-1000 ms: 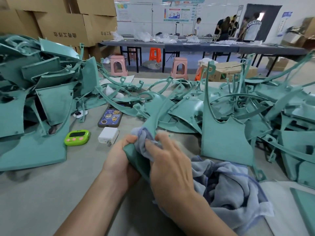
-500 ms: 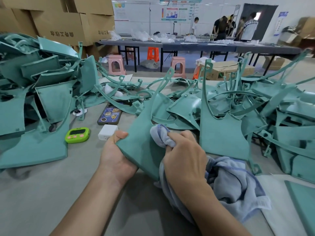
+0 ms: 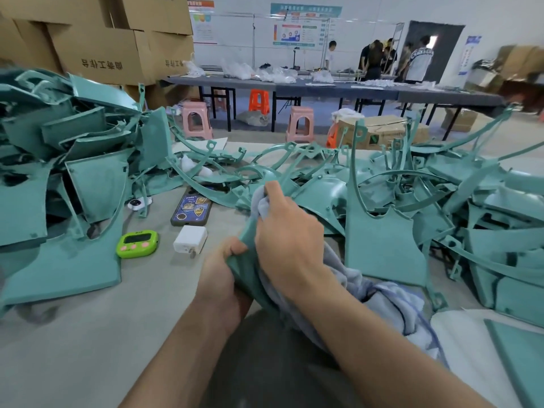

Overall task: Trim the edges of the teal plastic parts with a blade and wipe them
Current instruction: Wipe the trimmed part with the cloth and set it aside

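A teal plastic part stands on edge at the table's middle, its thin arm curving up and away. My left hand grips its lower near edge from the left. My right hand holds a grey-blue cloth bunched against the part's upper right face; the cloth's loose end lies heaped on the table to the right. No blade is visible.
Piles of teal parts rise at the left and right. On the table lie a green timer, a white charger and a phone. Cardboard boxes, stools and people stand behind.
The part has turned from facing me to edge-on. My right hand with the cloth has slid up along it, away from me. My left hand kept its grip low on the part.
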